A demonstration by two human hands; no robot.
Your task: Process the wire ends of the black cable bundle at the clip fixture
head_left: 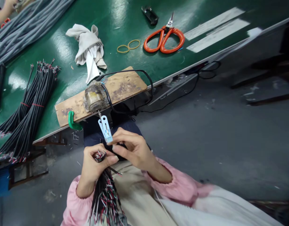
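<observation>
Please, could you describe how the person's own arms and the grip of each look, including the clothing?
The left sleeve and right sleeve are pink and loose, gathered at the cuffs. On each side the grip is a bare hand, without a glove: left hand, right hand. I can see no ring or watch on either.

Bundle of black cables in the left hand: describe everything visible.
The bundle is many thin black cables, plastic-sheathed by their look, with red and white wire ends showing at the top and lower down. The left hand grips it near the top; one cable juts sideways below. The rest runs down to the picture's bottom edge.
</observation>
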